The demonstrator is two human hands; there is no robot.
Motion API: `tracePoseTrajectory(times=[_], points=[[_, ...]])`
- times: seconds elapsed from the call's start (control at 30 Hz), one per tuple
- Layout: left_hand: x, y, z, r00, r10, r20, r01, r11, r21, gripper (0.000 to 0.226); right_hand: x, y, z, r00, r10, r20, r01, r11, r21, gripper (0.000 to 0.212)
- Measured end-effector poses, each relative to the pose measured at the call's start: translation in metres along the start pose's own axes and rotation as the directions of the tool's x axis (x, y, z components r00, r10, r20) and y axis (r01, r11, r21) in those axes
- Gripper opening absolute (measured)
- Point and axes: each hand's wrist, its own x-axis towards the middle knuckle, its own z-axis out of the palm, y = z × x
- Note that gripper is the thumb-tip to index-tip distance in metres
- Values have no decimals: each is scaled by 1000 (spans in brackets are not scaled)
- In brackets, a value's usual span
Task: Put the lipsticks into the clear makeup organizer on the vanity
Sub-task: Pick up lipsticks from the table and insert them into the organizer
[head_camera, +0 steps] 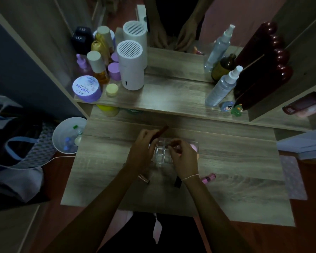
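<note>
Now my left hand [141,148] grips a dark red lipstick [160,133] slanting up to the right above the clear organizer [162,156] on the vanity [226,161], while my right hand [184,159] pinches another lipstick [173,143] over its compartments.

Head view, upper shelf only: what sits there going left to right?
Purple "MOIST HYA" jar → small yellow jar → white cylindrical device → clear spray bottle → blue figurine → green figurine. The bottle cluster behind the jars overlaps too much to order.
</note>
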Motion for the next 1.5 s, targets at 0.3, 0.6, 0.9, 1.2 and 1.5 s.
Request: tracePoseTrajectory(times=[0.3, 0.6, 0.9, 1.2, 1.5], points=[[-1, -21, -23, 999, -32, -17, 32, 999, 37, 30, 25, 6, 8, 999, 35, 17, -33, 995, -94, 22], [1, -13, -31, 999, -32, -19, 31, 997, -69, 19, 30, 11, 14, 979, 166, 123, -121, 943, -309, 22], [24, -10, -8, 989, 84, 126, -87, 996, 22, 19, 34, 16, 16, 978, 187, 88, -156, 947, -279, 24], [34, -18, 8, 956, 54, 289, -101, 984, 149, 15, 28, 8, 14, 984, 151, 96, -128, 969, -212, 22], [34, -18, 7, 955, 59, 290, -94, 989, 110, 23, 38, 12, 13, 945, 264, 191, -192, 924, -329, 25]])
